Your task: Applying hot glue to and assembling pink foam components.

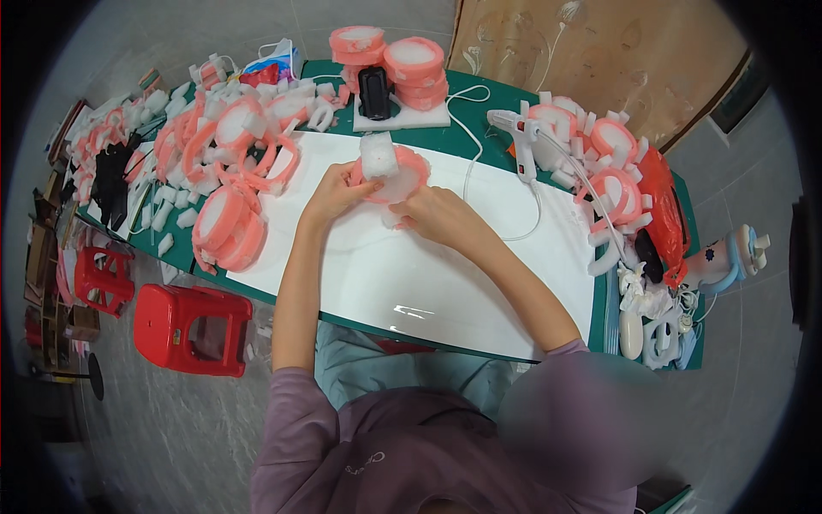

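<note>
Above the white sheet (411, 274) on the table, a round pink-and-white foam piece (414, 164) is held between my two hands. A white foam block (378, 157) stands up at its upper left side. My left hand (336, 194) grips the piece from the left, its thumb lying by the foot of the block. From the right, my right hand (432, 211) has its fingers closed on the lower edge of the same piece; some fingertips are hidden. To the right of the hands, a white glue gun (521, 144) stands among its cables.
Stacked pink-and-white foam discs (414, 73) stand behind a black object (373, 92) on a white foam slab. Pink foam rings (227, 224) and white scraps pile up on the left. Further foam pieces (613, 141) and a red plastic bag (665, 214) lie right. Red stools (184, 325) stand left.
</note>
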A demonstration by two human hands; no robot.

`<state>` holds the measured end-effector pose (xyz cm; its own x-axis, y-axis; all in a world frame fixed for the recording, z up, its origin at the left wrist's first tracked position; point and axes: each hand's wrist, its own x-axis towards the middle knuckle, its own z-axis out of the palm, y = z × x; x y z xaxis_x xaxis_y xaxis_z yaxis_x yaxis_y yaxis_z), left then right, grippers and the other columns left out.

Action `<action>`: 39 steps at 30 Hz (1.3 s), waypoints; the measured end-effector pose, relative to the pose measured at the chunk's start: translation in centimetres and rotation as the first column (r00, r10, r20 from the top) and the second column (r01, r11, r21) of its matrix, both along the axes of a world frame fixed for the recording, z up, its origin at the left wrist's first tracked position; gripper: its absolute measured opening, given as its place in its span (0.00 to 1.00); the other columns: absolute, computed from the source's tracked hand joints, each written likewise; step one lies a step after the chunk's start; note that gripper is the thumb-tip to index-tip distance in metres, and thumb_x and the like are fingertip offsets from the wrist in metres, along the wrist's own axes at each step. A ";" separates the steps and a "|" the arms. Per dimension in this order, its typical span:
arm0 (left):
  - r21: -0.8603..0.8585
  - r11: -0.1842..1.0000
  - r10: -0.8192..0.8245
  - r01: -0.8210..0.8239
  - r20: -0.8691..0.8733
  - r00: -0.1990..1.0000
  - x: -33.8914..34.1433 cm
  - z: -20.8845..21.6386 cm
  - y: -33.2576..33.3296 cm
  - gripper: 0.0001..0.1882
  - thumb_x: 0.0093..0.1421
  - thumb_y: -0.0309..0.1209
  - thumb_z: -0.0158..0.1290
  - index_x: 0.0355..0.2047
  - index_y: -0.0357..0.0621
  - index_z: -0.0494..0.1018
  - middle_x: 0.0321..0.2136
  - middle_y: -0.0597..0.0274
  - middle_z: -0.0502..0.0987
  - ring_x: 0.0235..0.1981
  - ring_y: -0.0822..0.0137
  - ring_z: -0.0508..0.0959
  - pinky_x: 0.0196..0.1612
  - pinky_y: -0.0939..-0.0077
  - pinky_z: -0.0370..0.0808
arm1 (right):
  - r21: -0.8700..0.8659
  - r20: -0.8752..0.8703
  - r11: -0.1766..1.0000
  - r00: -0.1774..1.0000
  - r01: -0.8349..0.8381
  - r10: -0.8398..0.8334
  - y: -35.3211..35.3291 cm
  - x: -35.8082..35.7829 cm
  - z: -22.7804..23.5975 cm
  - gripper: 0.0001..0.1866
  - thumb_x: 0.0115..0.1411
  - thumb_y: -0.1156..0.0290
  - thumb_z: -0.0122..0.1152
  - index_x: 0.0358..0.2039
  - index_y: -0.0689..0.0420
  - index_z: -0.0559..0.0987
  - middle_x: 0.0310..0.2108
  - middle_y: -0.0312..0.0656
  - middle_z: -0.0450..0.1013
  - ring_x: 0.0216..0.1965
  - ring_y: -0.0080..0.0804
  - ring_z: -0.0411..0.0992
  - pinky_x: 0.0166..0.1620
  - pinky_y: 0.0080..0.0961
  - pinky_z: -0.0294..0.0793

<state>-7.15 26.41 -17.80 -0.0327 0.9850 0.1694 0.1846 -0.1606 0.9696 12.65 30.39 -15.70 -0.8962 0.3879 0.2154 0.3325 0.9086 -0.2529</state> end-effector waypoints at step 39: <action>-0.036 0.999 0.006 -0.009 -0.093 0.996 1.1 1.4 -0.5 0.17 0.45 0.29 0.58 0.35 0.33 0.73 0.27 0.64 0.76 0.27 0.79 0.70 0.32 0.83 0.69 | -0.245 -0.202 0.967 0.979 -0.067 0.017 2.5 -0.2 7.4 0.22 0.44 0.72 0.59 0.43 0.56 0.74 0.46 0.48 0.67 0.48 0.42 0.66 0.49 0.27 0.65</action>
